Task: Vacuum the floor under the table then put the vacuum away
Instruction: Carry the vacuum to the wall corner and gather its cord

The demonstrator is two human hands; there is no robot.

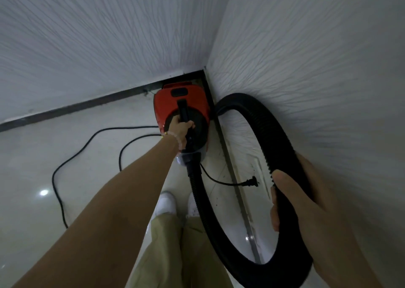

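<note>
Right hand (pixel 306 202): nearest the camera, fingers and thumb wrapped closed around the corrugated hose, well up its loop.
Hose (pixel 247 112): black, ribbed, bends in a wide loop from the canister's front, past the right hand, up along the right wall; it looks limp and springy, likely to swing or uncoil if let go, so it is best held as a gathered loop.
Feet: white shoes (pixel 166 204) and khaki trouser legs stand just behind the canister, with the hose running beside the right shoe.
Plug (pixel 249 183): lies unplugged on the floor by the right skirting, its lead trailing loose from the canister's near end.
Power cord (pixel 87 147): black, snakes in slack curves over the glossy tiled floor (pixel 32 167) to the left; a likely snag or trip hazard.
Left hand (pixel 180 130): arm stretched forward, fingers closed on the black carry handle on top of the canister.
Canister vacuum (pixel 162 103): red and black, low at the room corner, against the dark skirting. Probably moderately heavy and rigid; the top handle is the balanced grip.
Corner: two white textured walls (pixel 109 36) meet just beyond, leaving little room.
Table: none in view.
</note>
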